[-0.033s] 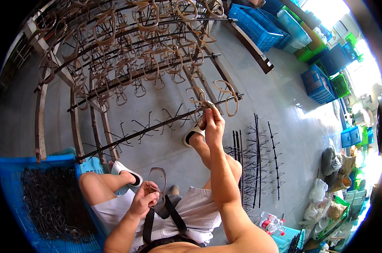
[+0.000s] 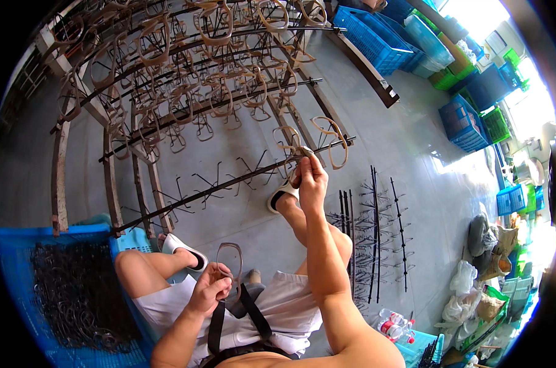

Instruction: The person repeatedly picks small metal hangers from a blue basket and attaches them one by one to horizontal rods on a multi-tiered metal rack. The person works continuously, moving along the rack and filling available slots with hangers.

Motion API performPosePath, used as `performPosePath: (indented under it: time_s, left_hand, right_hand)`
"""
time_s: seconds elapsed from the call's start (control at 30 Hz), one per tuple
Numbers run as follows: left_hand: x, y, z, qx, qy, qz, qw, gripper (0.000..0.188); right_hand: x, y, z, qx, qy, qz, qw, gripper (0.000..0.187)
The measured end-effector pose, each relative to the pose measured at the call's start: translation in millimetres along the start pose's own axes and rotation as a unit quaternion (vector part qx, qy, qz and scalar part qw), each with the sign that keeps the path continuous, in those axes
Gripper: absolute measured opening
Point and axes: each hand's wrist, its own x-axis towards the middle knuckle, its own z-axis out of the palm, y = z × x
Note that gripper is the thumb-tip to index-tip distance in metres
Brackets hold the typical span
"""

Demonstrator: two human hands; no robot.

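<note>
In my left hand (image 2: 210, 291), close above my lap, the fingers are closed on a brown eyeglass frame (image 2: 239, 253) standing upright. My right hand (image 2: 312, 181) reaches forward, its fingertips pinching another eyeglass frame (image 2: 284, 136) at the right part of a long dark hooked rod (image 2: 229, 183). The fingers partly cover where that frame meets the hooks. A further eyeglass frame (image 2: 341, 140) hangs at the rod's right end, just beside the right hand. Leftward along the rod, thin bent wire hooks stick out with nothing on them.
A rack (image 2: 60, 178) ahead carries rows of hanging eyeglass frames. A blue crate (image 2: 14, 257) at lower left holds a heap of dark frames. More hooked rods (image 2: 374, 245) lie on the floor at right. Plastic bottles (image 2: 396, 325) are at lower right, blue crates (image 2: 376, 46) at upper right.
</note>
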Motion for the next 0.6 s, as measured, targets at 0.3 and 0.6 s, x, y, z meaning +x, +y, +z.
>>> performPosePath:
  time_s: [0.3, 0.6]
  left_hand:
    - [-5.4, 1.7, 3.4, 0.022, 0.031, 0.043, 0.998, 0.017]
    - [3.2, 21.4, 30.4, 0.100, 0.118, 0.308, 0.939, 0.018]
  right_hand:
    - [12.2, -8.4, -0.5, -0.064, 0.012, 0.003, 0.998, 0.018]
    - [-113.0, -30.2, 43.5, -0.219, -0.281, -0.130, 0.925, 0.020]
